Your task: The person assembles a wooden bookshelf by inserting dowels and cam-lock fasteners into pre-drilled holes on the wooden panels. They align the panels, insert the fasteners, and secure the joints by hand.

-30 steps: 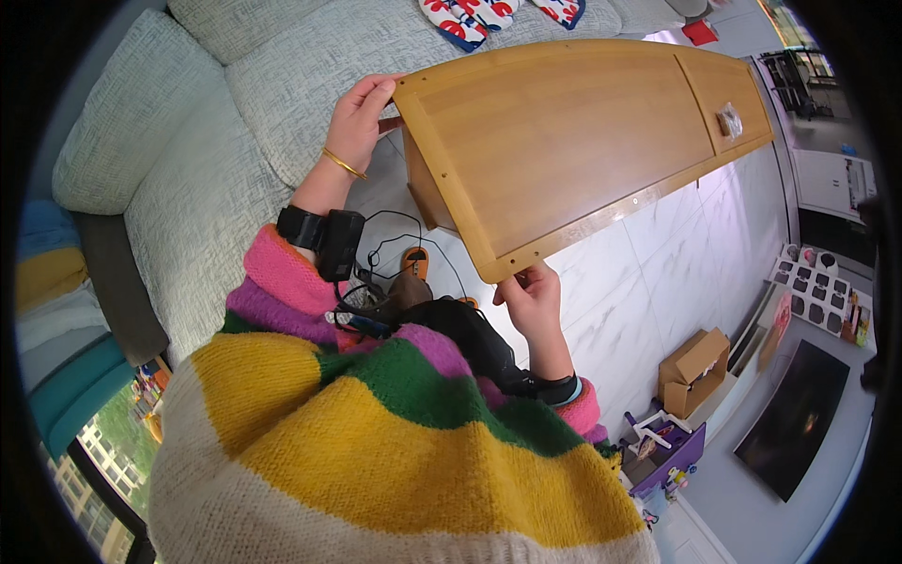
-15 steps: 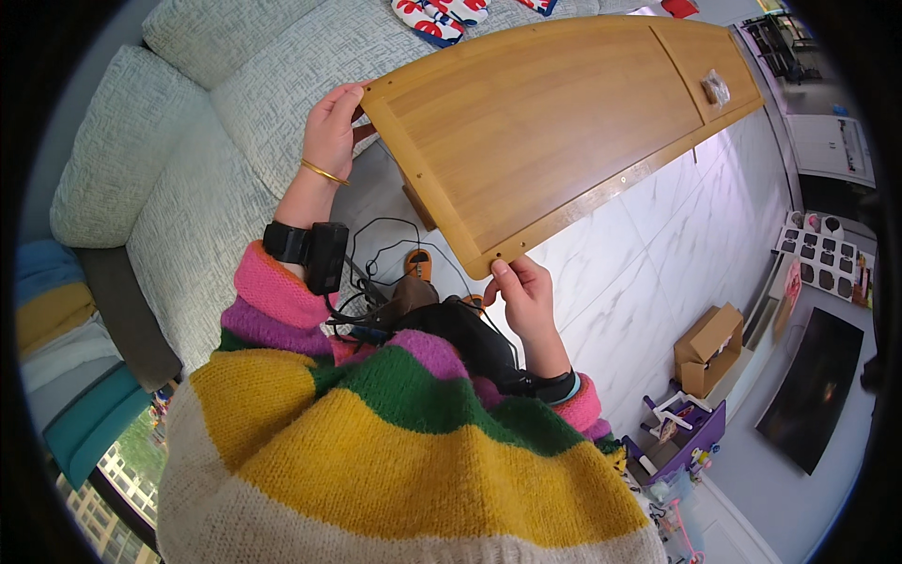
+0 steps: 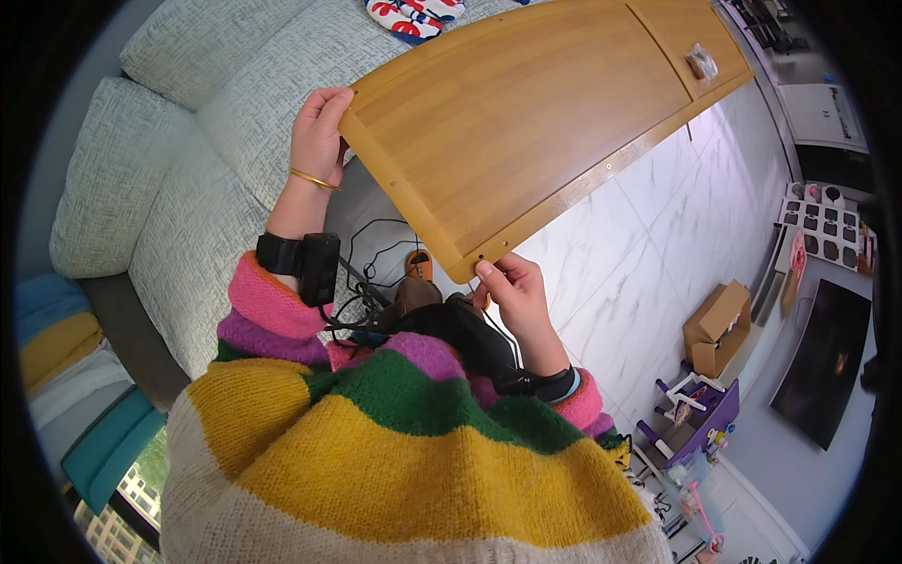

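Note:
A long wooden panel point(image 3: 526, 122) with a raised border and small screw holes along its edges stretches away from me to the far right. My left hand point(image 3: 318, 136) grips its near left corner, thumb on top and fingers mostly hidden beneath. At the near right corner, my right hand point(image 3: 520, 299) pinches the edge, its thumb beside a dark hole. Both hands are closed on the panel. On the panel's far section, past a cross strip, lies a small clear plastic packet point(image 3: 701, 63); its contents are too small to make out.
A pale grey sofa point(image 3: 225, 122) runs along the left, with a red, white and blue patterned cloth point(image 3: 409, 17) on it. Black cables point(image 3: 376, 268) hang near my legs. Across the marble-patterned floor point(image 3: 615, 268) stand an open cardboard box point(image 3: 716, 329) and a purple piece of furniture point(image 3: 705, 423).
The panel and both hands have shifted a little to the left in view, and the panel's far end sits higher. A wooden piece seen below its left edge is now hidden. Both grips stay the same.

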`<action>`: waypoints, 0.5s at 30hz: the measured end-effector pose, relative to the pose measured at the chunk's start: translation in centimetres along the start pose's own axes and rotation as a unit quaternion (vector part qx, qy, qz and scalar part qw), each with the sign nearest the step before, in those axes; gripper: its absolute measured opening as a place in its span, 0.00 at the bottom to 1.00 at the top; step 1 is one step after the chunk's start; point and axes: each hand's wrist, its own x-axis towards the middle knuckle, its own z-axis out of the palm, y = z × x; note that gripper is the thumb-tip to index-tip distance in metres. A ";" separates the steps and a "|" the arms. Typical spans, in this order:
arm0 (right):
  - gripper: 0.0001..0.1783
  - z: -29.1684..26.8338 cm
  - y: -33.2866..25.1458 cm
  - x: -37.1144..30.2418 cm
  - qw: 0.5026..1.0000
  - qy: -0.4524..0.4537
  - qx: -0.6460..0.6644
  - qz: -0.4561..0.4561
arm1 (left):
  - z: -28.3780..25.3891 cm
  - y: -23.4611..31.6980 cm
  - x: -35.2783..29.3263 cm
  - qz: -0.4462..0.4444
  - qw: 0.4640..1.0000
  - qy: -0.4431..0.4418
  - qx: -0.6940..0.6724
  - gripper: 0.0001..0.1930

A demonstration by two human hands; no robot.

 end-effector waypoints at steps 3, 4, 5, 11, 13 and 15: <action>0.13 0.0 0.0 -0.1 1.000 0.002 -0.002 0.004 | -0.1 -0.3 0.1 0.009 1.000 -0.002 -0.003 0.08; 0.13 0.1 0.0 0.0 1.000 0.000 0.007 0.001 | -0.1 -0.3 0.1 0.009 1.000 -0.001 -0.007 0.08; 0.13 0.1 0.0 0.0 1.000 -0.001 0.015 -0.002 | -0.1 -0.3 0.2 0.012 1.000 -0.002 -0.014 0.08; 0.12 -0.1 -0.3 0.3 0.997 -0.002 0.064 0.041 | 0.0 -0.4 0.1 0.004 1.000 0.001 -0.030 0.10; 0.11 -0.2 -0.5 0.5 0.991 0.012 0.107 0.074 | -0.2 -0.5 -0.1 0.010 1.000 0.004 -0.023 0.10; 0.10 -0.2 -0.7 0.7 0.987 0.018 0.130 0.096 | -0.3 -0.6 -0.2 0.020 0.999 -0.008 -0.027 0.11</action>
